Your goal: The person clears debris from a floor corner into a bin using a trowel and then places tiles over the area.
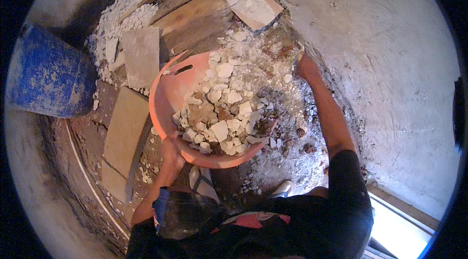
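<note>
An orange plastic basin (pixel 161 109) with a slotted handle lies tilted on the ground, its open side towards a heap of rubble. Pale broken chips and brown lumps (pixel 219 120) fill its lower part. My left hand (pixel 173 153) grips the basin's near left rim. Over by the wall, at the far right edge of the loose rubble (pixel 267 54), is my right hand (pixel 304 65). Its fingers are partly hidden, and whether it holds anything cannot be told.
A scuffed blue plastic drum (pixel 51 76) stands at the left. Stone or tile slabs (pixel 126 138) and a smaller slab (pixel 142 56) lie beside the basin. Wooden boards (pixel 193 14) are beyond it, with another slab (pixel 256 6) near the rough wall (pixel 395 57). A pale hose or cable (pixel 89 182) curves along the left.
</note>
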### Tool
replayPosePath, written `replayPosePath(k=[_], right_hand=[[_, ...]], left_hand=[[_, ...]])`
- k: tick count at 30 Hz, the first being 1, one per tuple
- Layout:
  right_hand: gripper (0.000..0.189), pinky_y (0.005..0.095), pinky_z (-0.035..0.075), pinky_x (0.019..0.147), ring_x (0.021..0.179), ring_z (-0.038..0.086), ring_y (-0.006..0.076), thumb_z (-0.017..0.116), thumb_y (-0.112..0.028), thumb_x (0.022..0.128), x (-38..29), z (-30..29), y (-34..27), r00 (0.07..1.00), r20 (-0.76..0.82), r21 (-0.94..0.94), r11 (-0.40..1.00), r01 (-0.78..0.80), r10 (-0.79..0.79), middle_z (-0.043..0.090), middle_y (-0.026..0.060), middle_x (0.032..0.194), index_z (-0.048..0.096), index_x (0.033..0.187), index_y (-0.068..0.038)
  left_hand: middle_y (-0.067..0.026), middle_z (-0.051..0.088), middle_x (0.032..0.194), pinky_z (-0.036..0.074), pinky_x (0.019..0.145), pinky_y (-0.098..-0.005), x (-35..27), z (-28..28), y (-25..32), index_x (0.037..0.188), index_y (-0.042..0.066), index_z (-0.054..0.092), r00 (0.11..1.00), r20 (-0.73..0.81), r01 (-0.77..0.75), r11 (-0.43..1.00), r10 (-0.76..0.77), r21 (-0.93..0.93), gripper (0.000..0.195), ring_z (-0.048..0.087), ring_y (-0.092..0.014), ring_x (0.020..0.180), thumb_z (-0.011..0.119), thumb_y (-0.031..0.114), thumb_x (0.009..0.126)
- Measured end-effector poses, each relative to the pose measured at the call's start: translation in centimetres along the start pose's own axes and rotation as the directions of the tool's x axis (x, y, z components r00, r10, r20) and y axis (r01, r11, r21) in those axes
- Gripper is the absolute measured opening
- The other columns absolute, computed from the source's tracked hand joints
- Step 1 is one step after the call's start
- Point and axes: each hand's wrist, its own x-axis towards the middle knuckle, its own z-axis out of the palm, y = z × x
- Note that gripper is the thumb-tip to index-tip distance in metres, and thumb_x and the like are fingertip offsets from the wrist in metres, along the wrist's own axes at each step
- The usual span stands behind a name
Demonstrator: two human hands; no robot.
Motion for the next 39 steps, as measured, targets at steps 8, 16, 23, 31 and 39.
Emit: replayPosePath(k=[8,16,23,31,39], right_hand=[[0.043,0.0523,0.05,0.083,0.091,0.065,0.0439,0.058,-0.011,0.078,-4.0,1.3,-2.3,0.968,0.098,0.004,0.973,0.23,-0.229,0.065,0.031,0.095,0.048,0.116,0.007],[0.05,0.0533,0.052,0.078,0.087,0.065,0.044,0.062,-0.022,0.08,-10.6,0.4,-4.9,0.973,0.149,0.043,0.984,0.171,-0.176,0.066,0.0273,0.095,0.049,0.124,-0.004],[0.067,0.0524,0.049,0.085,0.096,0.062,0.0464,0.06,-0.016,0.081,-2.7,1.4,3.7,0.994,-0.071,0.135,0.988,-0.071,0.081,0.063,0.0315,0.105,0.033,0.141,-0.003],[0.077,0.0505,0.049,0.088,0.098,0.062,0.0452,0.063,-0.018,0.079,-5.9,-1.5,2.6,0.935,-0.146,0.005,0.945,0.327,-0.323,0.063,0.0298,0.109,0.025,0.145,-0.006],[0.04,0.0524,0.05,0.081,0.09,0.065,0.0437,0.064,-0.023,0.08,-0.9,-0.4,3.5,0.996,-0.077,-0.004,0.999,-0.054,0.054,0.066,0.0265,0.102,0.055,0.112,-0.001]], left_hand=[[-0.0149,0.057,0.103,0.049,0.085,-0.0462,1.3,-1.5,-0.6,0.115,-0.002,0.049,0.997,-0.025,-0.07,0.997,0.07,0.011,0.036,0.058,-0.033,0.093,0.054,0.015,0.083],[-0.0154,0.057,0.1,0.05,0.08,-0.0458,0.9,-3.7,-1.6,0.112,-0.002,0.05,0.996,0.018,-0.085,0.996,0.085,0.007,0.035,0.058,-0.033,0.087,0.055,0.016,0.083],[-0.0163,0.058,0.099,0.051,0.074,-0.0459,2.6,-3.6,-2.0,0.112,-0.002,0.052,0.995,-0.06,-0.069,0.984,0.079,0.165,0.033,0.06,-0.032,0.083,0.055,0.016,0.085],[-0.0184,0.06,0.091,0.051,0.076,-0.0499,4.7,-7.2,-3.8,0.11,-0.003,0.054,0.98,0.01,-0.199,0.964,0.2,0.177,0.03,0.061,-0.036,0.082,0.053,0.018,0.089],[-0.0167,0.061,0.089,0.051,0.072,-0.0454,6.2,-7.3,-3.8,0.106,-0.004,0.055,0.987,-0.052,-0.127,0.944,0.15,0.304,0.028,0.062,-0.032,0.08,0.054,0.019,0.09]])
